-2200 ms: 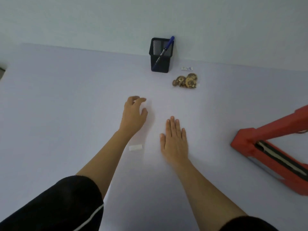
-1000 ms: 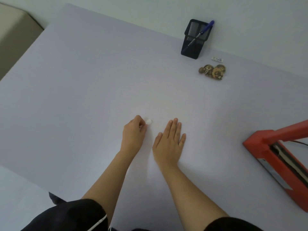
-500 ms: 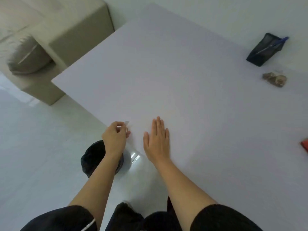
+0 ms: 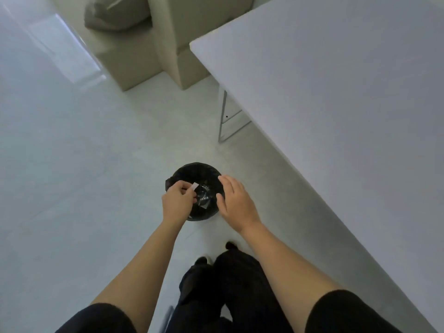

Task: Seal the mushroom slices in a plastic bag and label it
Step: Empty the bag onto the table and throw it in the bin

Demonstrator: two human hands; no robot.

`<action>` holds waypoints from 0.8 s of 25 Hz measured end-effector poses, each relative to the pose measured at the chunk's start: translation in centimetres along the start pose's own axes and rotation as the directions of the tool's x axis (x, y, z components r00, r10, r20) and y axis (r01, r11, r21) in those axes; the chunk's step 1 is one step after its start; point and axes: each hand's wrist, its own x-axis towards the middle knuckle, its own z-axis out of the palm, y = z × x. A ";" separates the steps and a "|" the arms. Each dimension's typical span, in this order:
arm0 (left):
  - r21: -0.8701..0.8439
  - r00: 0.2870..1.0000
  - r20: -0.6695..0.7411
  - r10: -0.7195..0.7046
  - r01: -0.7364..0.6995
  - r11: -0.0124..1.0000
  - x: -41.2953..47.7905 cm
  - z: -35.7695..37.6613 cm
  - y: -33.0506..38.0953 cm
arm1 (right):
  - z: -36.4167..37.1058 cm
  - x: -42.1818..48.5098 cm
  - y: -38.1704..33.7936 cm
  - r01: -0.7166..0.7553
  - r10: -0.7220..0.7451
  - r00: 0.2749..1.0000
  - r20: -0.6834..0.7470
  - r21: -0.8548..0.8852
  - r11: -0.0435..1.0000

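Left hand [image 4: 177,203] pinches a small white paper strip [image 4: 195,186] above the round black bin [image 4: 192,169], right hand [image 4: 237,202] relaxed and empty; the light strip could flutter outside.

Pale glossy floor [image 4: 72,152], beige sofa [image 4: 149,44], white table [image 4: 336,92]

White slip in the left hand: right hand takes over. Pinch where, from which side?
Pinch the free end of the white slip, which sticks out past the fingers of the left hand toward the right, above the black bin. Come from the right: the right hand hangs open there and that end is bare. Thin and flat, so likely a two-finger pinch across its faces.
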 end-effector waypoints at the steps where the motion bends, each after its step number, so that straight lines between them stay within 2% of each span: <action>1: 0.027 1.000 0.012 -0.019 0.019 0.999 1.6 0.3 -1.9 | 1.6 1.1 1.2 -0.046 0.047 0.999 0.022 -0.009 0.999; 5: 0.218 0.999 0.035 -0.035 0.027 0.976 8.5 2.9 -9.6 | 8.8 6.1 6.9 -0.234 0.235 0.970 0.062 -0.027 0.972; 10: 0.403 0.996 0.091 0.007 -0.043 0.914 15.8 7.8 -17.7 | 18.8 11.1 13.5 -0.347 0.350 0.928 0.129 -0.045 0.937; 15: 0.386 1.000 0.021 -0.023 0.014 0.922 22.7 12.4 -23.1 | 26.5 15.1 18.7 -0.421 0.434 0.894 0.116 -0.121 0.899; 20: 0.384 0.999 0.042 -0.034 0.015 0.923 27.8 16.0 -26.2 | 31.2 15.8 21.7 -0.496 0.508 0.854 0.110 -0.117 0.860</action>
